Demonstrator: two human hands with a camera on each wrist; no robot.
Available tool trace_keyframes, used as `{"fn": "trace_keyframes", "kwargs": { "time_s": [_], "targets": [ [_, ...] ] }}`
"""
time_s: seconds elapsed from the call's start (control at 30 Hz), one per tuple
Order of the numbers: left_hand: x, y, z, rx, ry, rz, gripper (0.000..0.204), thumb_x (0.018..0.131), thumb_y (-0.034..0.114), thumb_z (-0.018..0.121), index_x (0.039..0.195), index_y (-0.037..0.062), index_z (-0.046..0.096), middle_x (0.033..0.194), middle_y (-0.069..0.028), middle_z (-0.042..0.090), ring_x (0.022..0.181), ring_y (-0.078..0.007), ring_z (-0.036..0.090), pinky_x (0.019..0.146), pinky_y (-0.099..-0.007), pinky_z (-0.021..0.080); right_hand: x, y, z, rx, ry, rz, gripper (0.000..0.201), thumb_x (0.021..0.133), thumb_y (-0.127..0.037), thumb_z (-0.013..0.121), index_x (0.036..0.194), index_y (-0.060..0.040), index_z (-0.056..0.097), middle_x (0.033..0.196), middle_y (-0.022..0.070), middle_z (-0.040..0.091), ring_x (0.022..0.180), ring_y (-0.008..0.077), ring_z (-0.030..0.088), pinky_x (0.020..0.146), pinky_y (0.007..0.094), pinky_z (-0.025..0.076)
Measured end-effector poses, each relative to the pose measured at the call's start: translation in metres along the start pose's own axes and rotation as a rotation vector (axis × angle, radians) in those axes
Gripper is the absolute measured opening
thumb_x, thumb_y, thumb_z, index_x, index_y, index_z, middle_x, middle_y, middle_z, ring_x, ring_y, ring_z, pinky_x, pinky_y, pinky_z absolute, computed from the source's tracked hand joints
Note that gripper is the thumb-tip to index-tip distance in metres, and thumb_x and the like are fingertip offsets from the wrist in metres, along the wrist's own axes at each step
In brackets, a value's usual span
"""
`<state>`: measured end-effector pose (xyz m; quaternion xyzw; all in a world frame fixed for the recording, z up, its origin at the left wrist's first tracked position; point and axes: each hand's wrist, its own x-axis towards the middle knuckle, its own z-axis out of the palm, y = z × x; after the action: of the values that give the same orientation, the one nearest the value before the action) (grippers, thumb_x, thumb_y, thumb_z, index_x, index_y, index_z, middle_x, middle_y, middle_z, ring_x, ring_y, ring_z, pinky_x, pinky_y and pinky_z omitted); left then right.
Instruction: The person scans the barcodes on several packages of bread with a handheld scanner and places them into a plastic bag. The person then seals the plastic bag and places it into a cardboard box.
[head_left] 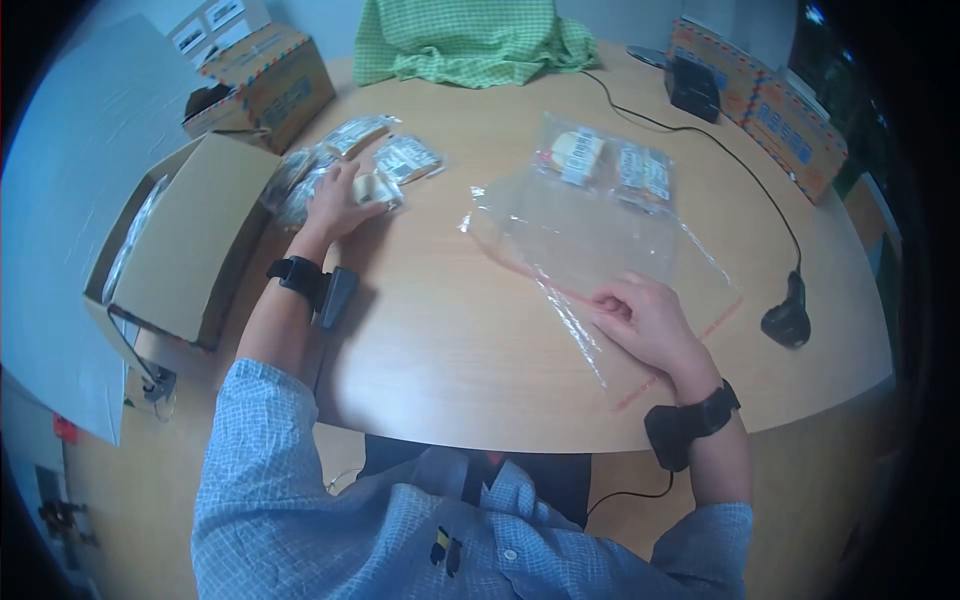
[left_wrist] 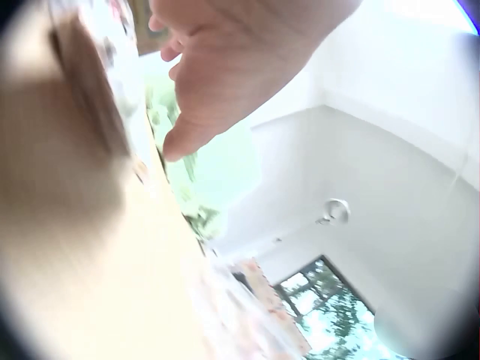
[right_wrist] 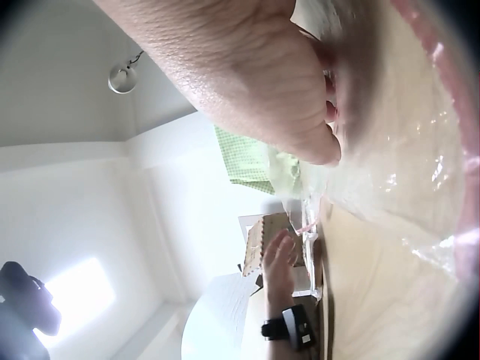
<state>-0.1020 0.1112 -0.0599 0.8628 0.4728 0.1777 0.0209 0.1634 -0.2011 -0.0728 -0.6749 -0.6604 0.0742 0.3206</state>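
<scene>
Over a pile of small clear-wrapped packets [head_left: 292, 190] at the left, the left hand [head_left: 338, 208] has its thumb and fingers spread around a pale packet [head_left: 372, 188]; no firm grip shows. The left wrist view shows that hand [left_wrist: 232, 67] with its thumb extended. A large clear plastic bag [head_left: 600, 235] with red edge strips lies flat at the right, two labelled packets [head_left: 577, 155] [head_left: 643, 175] at its far end. The right hand [head_left: 648, 322], fingers curled, pinches the bag's near-left edge. In the right wrist view the hand [right_wrist: 262, 90] partly hides its fingertips.
An open cardboard box [head_left: 215, 240] stands at the left, another carton [head_left: 285, 85] behind it. Green checked cloth [head_left: 470, 40] lies at the back. Cartons [head_left: 790, 130], a black object [head_left: 692, 88] and a corded black device [head_left: 788, 322] are on the right.
</scene>
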Motion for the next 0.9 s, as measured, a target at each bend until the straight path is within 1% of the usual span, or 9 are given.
{"fn": "trace_keyframes", "kwargs": {
  "time_s": [0.1,0.3,0.4,0.47,0.57,0.73,0.83,0.87,0.9],
  "targets": [
    [-0.006,-0.037,0.018,-0.093,-0.052,0.049,0.074,0.067,0.051,0.069,0.122,0.0077,0.047,0.126,-0.0213,0.042,0.119,-0.0337,0.039,0.098,-0.0418,0.033,0.001,0.002,0.002,-0.016,-0.003,-0.003,0.015,0.069,-0.015,0.065,0.077,-0.0035,0.06,0.07,0.0078,0.055,0.065,0.0226,0.056,0.06,0.032,0.046],
    [-0.025,-0.01,-0.011,-0.016,-0.232,0.001,0.078,0.065,0.057,0.068,0.123,0.0093,0.047,0.118,-0.0194,0.05,0.114,-0.0332,0.045,0.095,-0.0422,0.036,0.002,-0.001,0.0,0.009,-0.012,0.031,0.015,0.069,-0.013,0.066,0.078,-0.0032,0.06,0.068,0.0069,0.054,0.064,0.021,0.055,0.059,0.0311,0.045],
    [-0.026,-0.006,-0.007,0.06,-0.255,-0.005,0.079,0.067,0.055,0.067,0.125,0.0066,0.045,0.119,-0.0195,0.05,0.114,-0.0336,0.045,0.094,-0.0422,0.037,0.001,0.002,0.0,0.019,-0.013,0.033,0.016,0.069,-0.014,0.066,0.079,-0.003,0.06,0.068,0.0073,0.054,0.064,0.0212,0.056,0.059,0.0311,0.045],
    [-0.019,-0.029,0.013,-0.342,-0.191,0.028,0.08,0.069,0.05,0.068,0.127,0.002,0.041,0.118,-0.0216,0.05,0.114,-0.036,0.045,0.093,-0.0418,0.037,0.001,0.001,0.0,0.016,-0.012,0.037,0.016,0.069,-0.014,0.066,0.079,-0.0029,0.06,0.069,0.0076,0.055,0.064,0.0214,0.057,0.059,0.0311,0.046],
    [-0.028,-0.024,-0.002,-0.205,-0.212,0.058,0.08,0.07,0.042,0.07,0.129,-0.0017,0.038,0.115,-0.0235,0.052,0.113,-0.0366,0.047,0.093,-0.0399,0.039,0.0,0.002,-0.001,0.02,-0.015,0.028,0.016,0.069,-0.014,0.066,0.08,-0.0028,0.061,0.07,0.0081,0.056,0.065,0.0218,0.058,0.06,0.0311,0.046],
    [-0.037,-0.017,-0.021,-0.292,-0.255,-0.113,0.067,0.07,0.032,0.072,0.118,-0.0064,0.046,0.103,-0.0216,0.058,0.091,-0.028,0.06,0.073,-0.0353,0.049,0.0,0.005,-0.001,0.028,-0.014,0.017,0.017,0.07,-0.014,0.066,0.081,-0.0027,0.061,0.072,0.0084,0.057,0.066,0.022,0.058,0.061,0.0311,0.047],
    [-0.042,-0.013,-0.028,-0.77,-0.319,-0.105,0.048,0.076,0.027,0.067,0.111,-0.0031,0.053,0.079,-0.0056,0.062,0.06,-0.0104,0.058,0.042,-0.0211,0.044,0.0,0.004,-0.002,0.04,-0.014,0.021,0.017,0.07,-0.014,0.066,0.081,-0.0026,0.061,0.072,0.0084,0.057,0.066,0.0221,0.058,0.061,0.0313,0.047],
    [-0.046,-0.008,-0.03,-0.94,-0.366,-0.049,0.042,0.081,0.027,0.063,0.112,0.0003,0.054,0.078,0.0005,0.06,0.052,-0.0022,0.05,0.04,-0.0168,0.038,0.0,0.004,-0.002,0.035,-0.018,0.022,0.017,0.07,-0.014,0.066,0.081,-0.0026,0.061,0.072,0.0084,0.057,0.065,0.0222,0.058,0.061,0.0315,0.047],
    [-0.051,-0.002,-0.033,-0.944,-0.371,-0.046,0.042,0.081,0.027,0.063,0.112,0.0003,0.054,0.078,0.0005,0.06,0.052,-0.0022,0.05,0.04,-0.0168,0.038,0.0,0.004,-0.002,0.028,-0.024,0.023,0.017,0.07,-0.014,0.066,0.081,-0.0026,0.061,0.071,0.0084,0.057,0.065,0.0223,0.058,0.061,0.0316,0.047]
  ]
}}
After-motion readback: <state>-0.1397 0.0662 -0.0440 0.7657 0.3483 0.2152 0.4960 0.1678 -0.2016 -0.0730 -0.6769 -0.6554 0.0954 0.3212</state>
